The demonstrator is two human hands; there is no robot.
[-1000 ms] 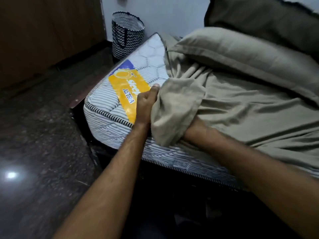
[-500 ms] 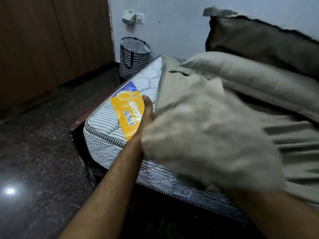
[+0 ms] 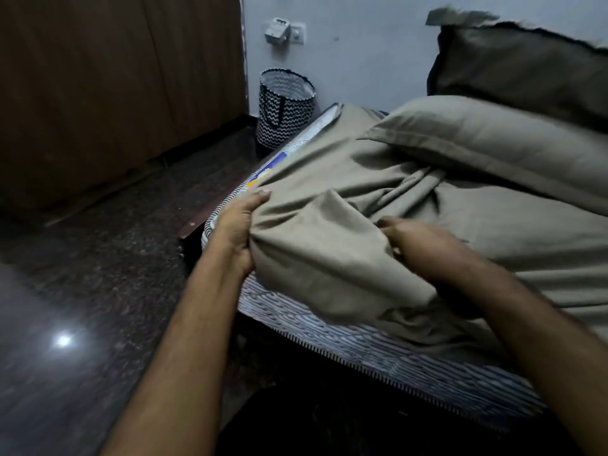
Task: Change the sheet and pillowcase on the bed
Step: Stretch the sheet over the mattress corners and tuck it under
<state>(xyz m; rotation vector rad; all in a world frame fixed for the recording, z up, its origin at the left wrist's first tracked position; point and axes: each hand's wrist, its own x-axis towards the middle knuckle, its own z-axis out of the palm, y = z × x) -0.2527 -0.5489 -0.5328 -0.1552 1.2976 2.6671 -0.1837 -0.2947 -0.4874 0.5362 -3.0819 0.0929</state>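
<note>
A khaki sheet [image 3: 329,199] lies bunched over the near corner of a striped mattress [image 3: 329,334]. My left hand [image 3: 238,225] grips the sheet's edge at the mattress corner, thumb on top. My right hand [image 3: 414,238] holds a fold of the same sheet a little to the right, its fingers partly buried in the cloth. A khaki pillow [image 3: 487,139] lies on the sheet at the head end. A second, darker pillow [image 3: 526,67] leans on the wall behind it. Only a sliver of the yellow and blue mattress label [image 3: 263,174] shows.
A black-and-white zigzag basket [image 3: 284,106] stands on the floor by the wall, past the bed's far corner. A brown wooden wardrobe [image 3: 115,77] fills the left side. Dark polished floor [image 3: 98,291] runs along the bed. A wall socket [image 3: 284,31] sits above the basket.
The sheet was flung up and out, and now covers most of the mattress label. My left hand has moved left toward the corner; my right hand has come down onto the bed.
</note>
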